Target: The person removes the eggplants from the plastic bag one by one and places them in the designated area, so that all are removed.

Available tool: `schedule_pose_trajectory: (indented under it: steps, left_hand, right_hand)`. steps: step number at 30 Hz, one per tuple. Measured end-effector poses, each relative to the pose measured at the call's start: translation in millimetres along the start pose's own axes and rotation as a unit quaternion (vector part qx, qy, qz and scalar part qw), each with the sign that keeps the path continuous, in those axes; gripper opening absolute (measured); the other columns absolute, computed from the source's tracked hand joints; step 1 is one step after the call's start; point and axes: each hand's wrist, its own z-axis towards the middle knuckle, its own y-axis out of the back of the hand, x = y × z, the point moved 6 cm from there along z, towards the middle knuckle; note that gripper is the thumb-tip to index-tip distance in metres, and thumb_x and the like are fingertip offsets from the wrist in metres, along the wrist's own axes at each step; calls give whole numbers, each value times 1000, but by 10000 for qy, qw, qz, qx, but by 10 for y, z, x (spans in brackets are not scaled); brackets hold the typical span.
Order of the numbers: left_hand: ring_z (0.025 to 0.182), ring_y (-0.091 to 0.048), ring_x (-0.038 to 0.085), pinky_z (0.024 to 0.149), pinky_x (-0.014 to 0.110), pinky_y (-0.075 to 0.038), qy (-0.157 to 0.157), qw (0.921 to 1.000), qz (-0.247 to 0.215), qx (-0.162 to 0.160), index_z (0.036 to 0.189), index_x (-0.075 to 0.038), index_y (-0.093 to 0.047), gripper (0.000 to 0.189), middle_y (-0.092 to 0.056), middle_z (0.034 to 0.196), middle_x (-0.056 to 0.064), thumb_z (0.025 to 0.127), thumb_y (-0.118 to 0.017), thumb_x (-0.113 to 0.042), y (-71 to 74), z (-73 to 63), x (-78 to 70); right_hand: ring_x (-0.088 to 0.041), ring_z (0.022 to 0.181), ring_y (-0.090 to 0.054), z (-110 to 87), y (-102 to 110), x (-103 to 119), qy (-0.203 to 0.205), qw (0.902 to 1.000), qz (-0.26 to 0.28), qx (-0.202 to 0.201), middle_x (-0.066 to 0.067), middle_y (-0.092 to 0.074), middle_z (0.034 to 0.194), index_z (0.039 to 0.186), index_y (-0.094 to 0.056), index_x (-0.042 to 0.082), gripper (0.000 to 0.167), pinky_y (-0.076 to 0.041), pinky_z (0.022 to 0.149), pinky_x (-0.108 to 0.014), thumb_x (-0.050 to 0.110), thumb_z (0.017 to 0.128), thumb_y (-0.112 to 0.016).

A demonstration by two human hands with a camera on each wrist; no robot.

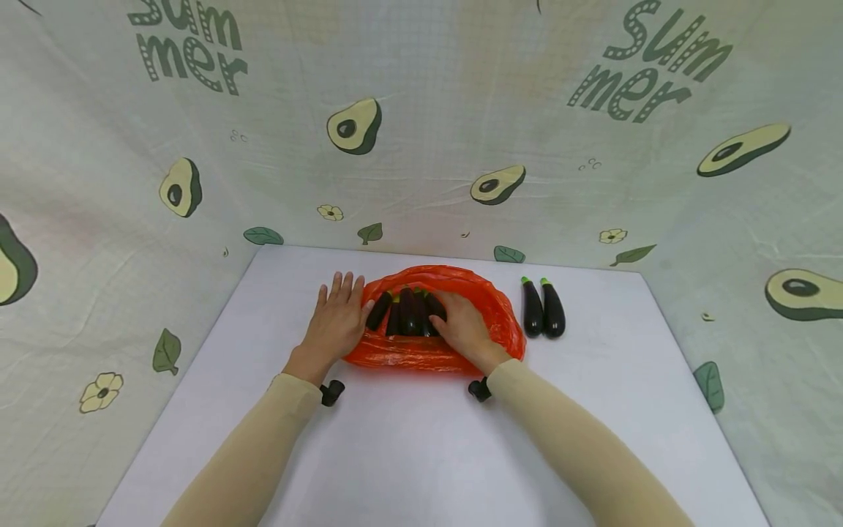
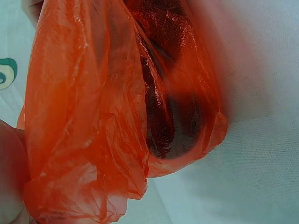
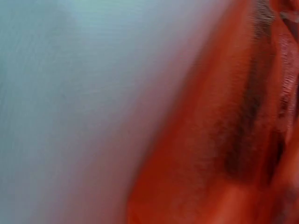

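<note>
Eggplants (image 1: pixel 409 315) in red bag (image 1: pixel 421 357) point stems away; left hand (image 1: pixel 335 319) straight-fingered; whether right hand (image 1: pixel 465 326) grips, cannot tell.

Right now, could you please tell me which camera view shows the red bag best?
The head view, because it takes in most of the red bag, including its open mouth. The left wrist view shows only a crumpled part up close; the right wrist view, only a blurred part toward the picture's right.

One left hand (image 1: pixel 334 318), one right hand (image 1: pixel 463 326), one red bag (image 1: pixel 415 356), about five eggplants inside (image 1: pixel 409 315), two eggplants outside (image 1: pixel 554 311)
</note>
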Motion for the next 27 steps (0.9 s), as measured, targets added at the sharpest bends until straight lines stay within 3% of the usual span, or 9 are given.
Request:
schedule_pose_trajectory:
  steps: [9, 15, 23, 27]
  left_hand:
    - [164, -3, 42, 131, 62, -5, 31, 10000, -15, 23, 168, -3, -18, 69, -15, 175, 23, 114, -40, -39, -28, 7, 5]
    - [164, -4, 42, 130, 62, -6, -10, 10000, -10, 1, 168, -2, -18, 68, -15, 175, 24, 115, -39, -39, -33, -1, -4]
    - [164, -5, 43, 130, 62, -7, -19, 10000, 36, 2, 168, -2, -20, 68, -17, 175, 24, 115, -38, -40, -42, -16, -12]
    - [163, -6, 43, 130, 63, -7, -24, 10000, -14, -29, 167, -2, -21, 67, -18, 174, 25, 115, -40, -38, -35, -17, -1]
  right_hand:
    - [-33, 133, -60, -15, -58, -96, -332, 9990, 98, 271, -11, -62, 147, 154, -52, 13, 58, -48, 115, -54, 23, 101, -73]
    - [-34, 128, -64, -58, -6, -200, -778, 9958, 272, 389, -13, -66, 142, 153, -53, 13, 57, -50, 113, -55, 19, 100, -72]
    - [-36, 122, -66, -7, -62, -236, -1359, 9885, -89, 663, -19, -67, 140, 159, -42, 8, 71, -50, 112, -56, 35, 100, -72]
    - [-36, 121, -66, -9, -76, -237, -1398, 9877, 40, 697, -19, -67, 140, 159, -41, 9, 72, -50, 112, -57, 35, 100, -73]
